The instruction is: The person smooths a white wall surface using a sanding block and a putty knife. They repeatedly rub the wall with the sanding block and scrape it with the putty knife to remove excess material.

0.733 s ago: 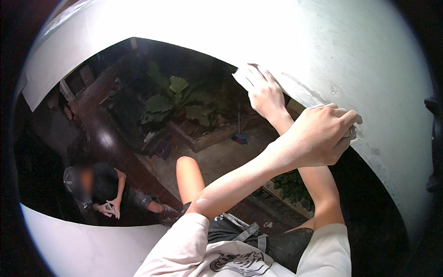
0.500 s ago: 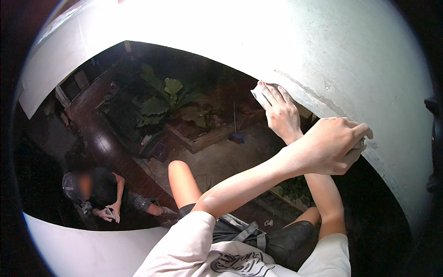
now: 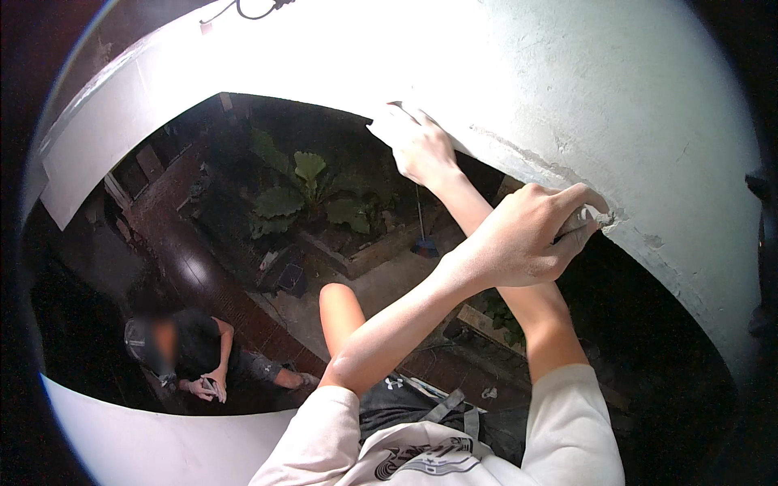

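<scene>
My forearms cross, the left one over the right. My right hand [image 3: 425,152] reaches to the upper middle and presses a pale, flat piece [image 3: 382,128] against the lower edge of a curved white wall panel [image 3: 648,138]. Glare washes out much of that piece; its kind cannot be told. Farther right along the same edge is my left hand [image 3: 523,235], its fingers curled with thumb and forefinger pinched at the rim. Something greyish shows between them, too hidden to name. A rough, chipped grey strip [image 3: 535,158] runs along the edge between both hands.
Below left, another person [image 3: 194,348] in dark clothes sits with hands together. Beneath are a leafy plant [image 3: 312,182], a blue broom [image 3: 424,243] and a raised bed border [image 3: 365,255]. A black cable [image 3: 255,12] lies on the panel's top. Another white curved surface [image 3: 162,437] borders the lower left.
My right hand has slid left and up along the panel's edge with the pale piece. My left hand has shifted left too. The view has moved slightly, and a cable now shows at the top.
</scene>
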Motion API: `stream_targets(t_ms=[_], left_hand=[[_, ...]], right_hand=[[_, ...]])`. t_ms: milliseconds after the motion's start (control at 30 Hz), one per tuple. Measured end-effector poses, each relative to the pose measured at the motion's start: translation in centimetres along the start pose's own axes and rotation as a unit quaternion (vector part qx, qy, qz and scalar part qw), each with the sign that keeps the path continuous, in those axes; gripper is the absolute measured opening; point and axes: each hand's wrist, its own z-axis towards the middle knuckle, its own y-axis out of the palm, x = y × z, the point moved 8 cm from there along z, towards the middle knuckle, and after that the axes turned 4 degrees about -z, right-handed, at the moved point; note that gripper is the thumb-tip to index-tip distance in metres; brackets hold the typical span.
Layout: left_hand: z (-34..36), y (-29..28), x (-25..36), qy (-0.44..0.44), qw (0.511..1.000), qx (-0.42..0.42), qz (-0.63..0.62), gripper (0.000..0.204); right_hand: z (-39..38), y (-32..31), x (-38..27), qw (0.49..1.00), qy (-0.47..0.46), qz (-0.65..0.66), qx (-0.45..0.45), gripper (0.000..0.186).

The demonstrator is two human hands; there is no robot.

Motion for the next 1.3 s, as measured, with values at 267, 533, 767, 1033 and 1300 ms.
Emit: stream_targets(t_ms=[267, 533, 767, 1033, 1300], left_hand=[[0.0, 2.5, -0.4, 0.012, 0.995, -0.058, -0.086, 0.025], [-0.5, 0.6, 1.0, 0.001, 0.986, -0.073, -0.152, 0.023], [-2.7, -3.9, 1.9, 0.012, 0.979, -0.015, -0.201, 0.026], [-4.4, -1.6, 0.3, -0.101, 0.918, -0.043, -0.381, 0.039], [-4.3, -0.1, -0.4, -0.078, 0.929, -0.067, -0.356, 0.032]], right_hand=[[-11.7, -7.6, 5.6, 0.988, -0.023, -0.102, -0.116, 0.055], [-0.9, -1.0, 0.5, 0.997, -0.032, -0.069, -0.016, 0.040], [4.8, 4.5, -3.2, 0.996, -0.035, -0.064, -0.050, 0.039], [-5.6, -2.5, 0.5, 0.994, -0.007, -0.110, -0.006, 0.054], [-4.2, -1.4, 1.0, 0.995, 0.005, -0.096, -0.021, 0.051]])
